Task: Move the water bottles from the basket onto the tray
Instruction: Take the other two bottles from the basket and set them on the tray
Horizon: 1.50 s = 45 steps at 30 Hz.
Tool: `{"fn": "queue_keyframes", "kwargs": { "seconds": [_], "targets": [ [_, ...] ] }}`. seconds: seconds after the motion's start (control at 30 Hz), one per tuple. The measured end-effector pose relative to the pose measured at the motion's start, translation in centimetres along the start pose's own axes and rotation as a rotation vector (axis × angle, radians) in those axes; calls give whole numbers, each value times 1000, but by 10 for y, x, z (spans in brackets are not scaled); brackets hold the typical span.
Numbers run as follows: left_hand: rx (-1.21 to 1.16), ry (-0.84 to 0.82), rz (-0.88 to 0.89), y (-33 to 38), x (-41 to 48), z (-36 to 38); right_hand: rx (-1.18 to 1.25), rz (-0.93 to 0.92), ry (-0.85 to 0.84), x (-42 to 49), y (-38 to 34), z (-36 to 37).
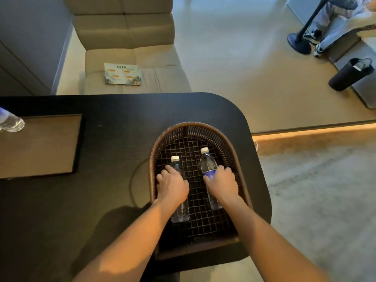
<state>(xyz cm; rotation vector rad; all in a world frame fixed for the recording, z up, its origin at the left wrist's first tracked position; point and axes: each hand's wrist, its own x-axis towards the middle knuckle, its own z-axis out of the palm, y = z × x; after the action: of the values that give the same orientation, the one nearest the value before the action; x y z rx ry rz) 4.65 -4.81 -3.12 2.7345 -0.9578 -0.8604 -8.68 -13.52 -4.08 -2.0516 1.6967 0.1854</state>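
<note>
place: we think a lounge or hotel room | why: we see a soft beige sofa [130, 47] with a leaflet [122, 73], a black table [101, 200], glowing floor step [313, 133]
</note>
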Motion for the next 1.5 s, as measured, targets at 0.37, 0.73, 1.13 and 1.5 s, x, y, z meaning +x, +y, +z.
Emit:
{"fn": "queue_keyframes", "kwargs": {
  "seconds": [0.37,0.73,1.13,1.5],
  "targets": [
    [-567,-354,7,-5,48,-5,326,4,-394,60,-16,-11],
    [-590,-195,178,-13,2,-17,567,-270,-255,-4,13,-34],
    [-689,-44,474,-55,-82,-27,611,-394,35,-105,28,-29],
    [-783,221,659,-118,-136,-108,592,-645,277,-185,-44,-57]
  ]
}}
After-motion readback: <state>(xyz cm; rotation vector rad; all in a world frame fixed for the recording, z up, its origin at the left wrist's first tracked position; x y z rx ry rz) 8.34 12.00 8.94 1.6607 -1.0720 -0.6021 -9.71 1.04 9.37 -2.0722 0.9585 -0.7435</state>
